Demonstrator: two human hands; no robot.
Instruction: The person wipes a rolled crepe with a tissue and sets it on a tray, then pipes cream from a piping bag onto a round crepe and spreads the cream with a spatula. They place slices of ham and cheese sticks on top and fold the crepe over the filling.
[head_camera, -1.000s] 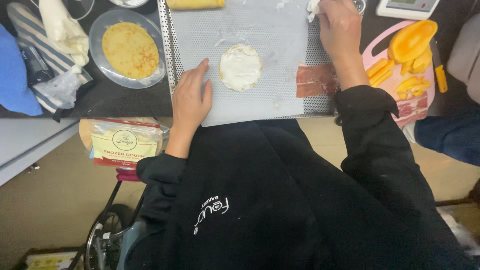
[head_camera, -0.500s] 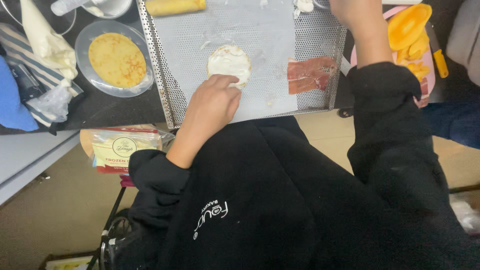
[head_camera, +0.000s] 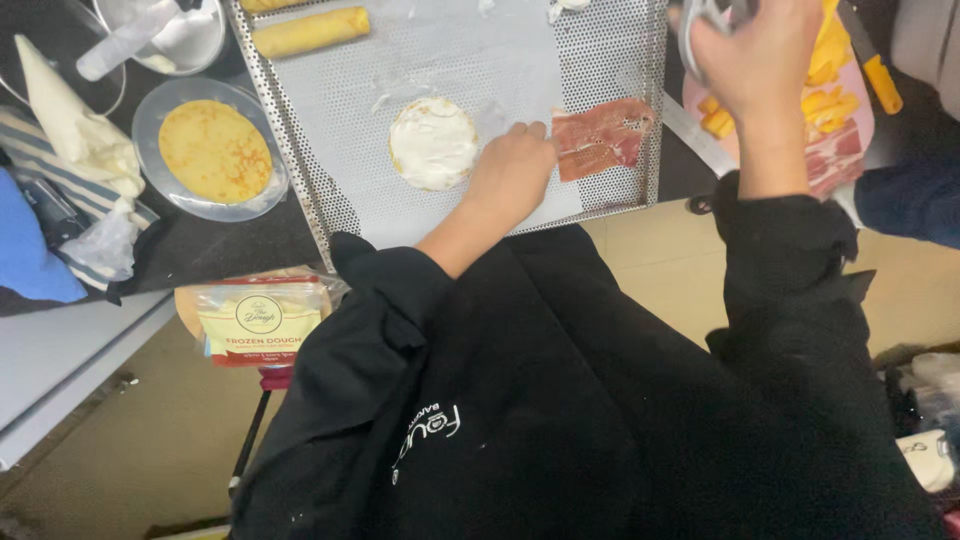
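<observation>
I am watching the left hand (head_camera: 512, 168) lying knuckles-up on the perforated metal baking tray (head_camera: 330, 120), its fingers curled loosely and reaching toward the thin pink slice of cured ham (head_camera: 603, 137) just beyond their tips; whether they are touching its edge I cannot tell, and nothing is gripped in it. Just on the hand's other side, the small round pancake spread with white cream (head_camera: 433, 143) is sitting flat on the tray, close to the wrist yet apart from it. Bare tray is lying open behind the pancake, up to the rolled golden pancake (head_camera: 310, 31) near the far rim. The ham is lying close to the tray's near corner (little margin there). The right hand (head_camera: 762, 52) is hovering raised beyond the tray's edge, closed around a thin metal utensil (head_camera: 700, 25), above the pink cutting board with orange cheese sticks (head_camera: 832, 95). Well apart from the left hand, past the tray's opposite rim, a clear glass plate with a plain golden pancake (head_camera: 213, 150) is resting on the dark counter.
</observation>
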